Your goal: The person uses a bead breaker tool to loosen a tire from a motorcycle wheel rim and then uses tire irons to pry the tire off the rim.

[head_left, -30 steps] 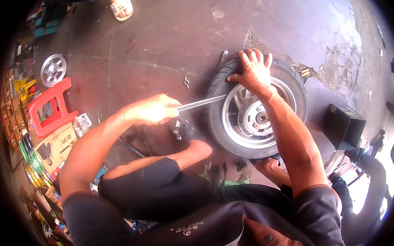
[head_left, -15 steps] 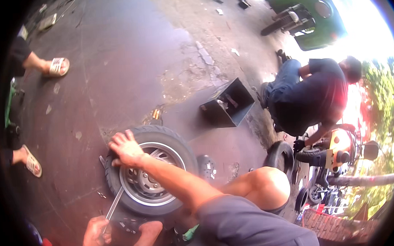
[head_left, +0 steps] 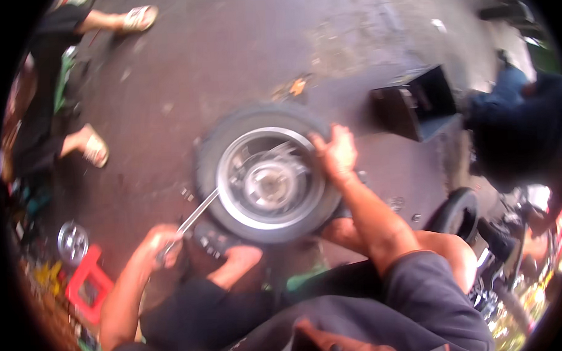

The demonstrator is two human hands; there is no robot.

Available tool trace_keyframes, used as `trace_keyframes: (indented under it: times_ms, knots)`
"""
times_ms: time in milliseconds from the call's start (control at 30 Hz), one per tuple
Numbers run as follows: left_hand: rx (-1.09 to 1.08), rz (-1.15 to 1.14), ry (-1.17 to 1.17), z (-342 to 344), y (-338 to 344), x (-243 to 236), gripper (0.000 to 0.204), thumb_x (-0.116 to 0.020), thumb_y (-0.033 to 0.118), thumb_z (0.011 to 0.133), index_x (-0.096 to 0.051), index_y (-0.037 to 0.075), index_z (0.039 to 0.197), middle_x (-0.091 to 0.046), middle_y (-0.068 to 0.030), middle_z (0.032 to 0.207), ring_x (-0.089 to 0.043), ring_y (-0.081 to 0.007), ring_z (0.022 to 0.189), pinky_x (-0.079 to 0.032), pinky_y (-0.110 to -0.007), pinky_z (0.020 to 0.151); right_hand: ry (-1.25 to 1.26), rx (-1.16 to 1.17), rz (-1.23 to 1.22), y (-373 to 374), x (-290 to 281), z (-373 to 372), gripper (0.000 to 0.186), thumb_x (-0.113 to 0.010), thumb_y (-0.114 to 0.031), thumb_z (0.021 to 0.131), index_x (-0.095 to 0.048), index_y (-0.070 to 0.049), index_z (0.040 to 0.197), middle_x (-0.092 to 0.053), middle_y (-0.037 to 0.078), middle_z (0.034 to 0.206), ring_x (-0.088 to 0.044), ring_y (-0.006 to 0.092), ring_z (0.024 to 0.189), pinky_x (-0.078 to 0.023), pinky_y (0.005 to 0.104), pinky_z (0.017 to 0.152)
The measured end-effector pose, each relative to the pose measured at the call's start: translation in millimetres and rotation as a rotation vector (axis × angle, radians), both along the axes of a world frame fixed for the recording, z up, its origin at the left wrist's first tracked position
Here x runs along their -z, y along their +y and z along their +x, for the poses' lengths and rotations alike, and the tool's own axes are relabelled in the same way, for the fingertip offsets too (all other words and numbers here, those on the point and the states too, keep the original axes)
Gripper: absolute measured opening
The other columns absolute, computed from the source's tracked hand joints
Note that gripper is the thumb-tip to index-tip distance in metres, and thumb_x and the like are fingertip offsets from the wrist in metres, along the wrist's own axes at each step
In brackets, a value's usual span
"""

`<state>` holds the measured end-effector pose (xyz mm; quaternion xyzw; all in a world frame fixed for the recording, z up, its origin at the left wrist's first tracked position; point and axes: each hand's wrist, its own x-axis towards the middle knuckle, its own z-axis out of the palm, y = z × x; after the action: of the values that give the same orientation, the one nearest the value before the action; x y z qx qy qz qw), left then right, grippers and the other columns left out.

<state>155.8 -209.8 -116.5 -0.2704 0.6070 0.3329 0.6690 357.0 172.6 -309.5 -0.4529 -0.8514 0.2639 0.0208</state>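
The small wheel (head_left: pixel 265 176) lies flat on the stained concrete floor (head_left: pixel 227 53) in front of the person's knees, its black tyre around a shiny metal rim, and it now sits near the middle of the view, where half a second ago it lay low and to the left; the head has turned back toward it. The right hand (head_left: pixel 334 152) presses down on the right side of the tyre, fingers curled over the rim edge, whereas earlier it lay on the far left edge of the tyre, so it has shifted round the wheel. The left hand (head_left: pixel 161 244) is closed in a fist around the handle end of a long metal tyre lever (head_left: pixel 193 219), whose tip is wedged at the lower left of the rim between tyre and metal; the lever keeps much the same slant as before. A black open box (head_left: pixel 418 102) stands on the floor beyond the wheel to the right, well apart from it. A red plastic stool (head_left: pixel 87 287) and a small spare rim (head_left: pixel 73 243) sit at the lower left. Another person's sandalled feet (head_left: pixel 94 148) show at the left, and a crouching person in blue (head_left: pixel 520 124) is at the right edge.
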Motion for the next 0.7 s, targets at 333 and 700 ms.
trace_keyframes:
  times_ms: [333,700]
  knots:
    - [-0.322,-0.228,0.017,57,62,-29,0.013,-0.057,0.021,0.091,-0.053,0.009,0.086,-0.040,0.0026,0.058,-0.031,-0.0085,0.040,-0.029,-0.028,0.037,-0.006,0.020,0.055,-18,7,-2,0.069,-0.070,-0.057,0.079,-0.057,-0.001,0.118,-0.059,0.018,0.107,-0.055,0.0377,0.104,-0.045,0.0457,0.091]
    - [-0.865,-0.138,0.263,129,111,-13,0.018,-0.054,0.012,0.091,-0.044,0.012,0.076,-0.037,0.0023,0.059,-0.030,-0.0108,0.043,-0.027,-0.030,0.041,-0.023,0.022,0.113,-26,2,-6,0.073,-0.067,-0.061,0.079,-0.056,-0.002,0.120,-0.059,0.019,0.111,-0.055,0.0387,0.105,-0.046,0.0471,0.090]
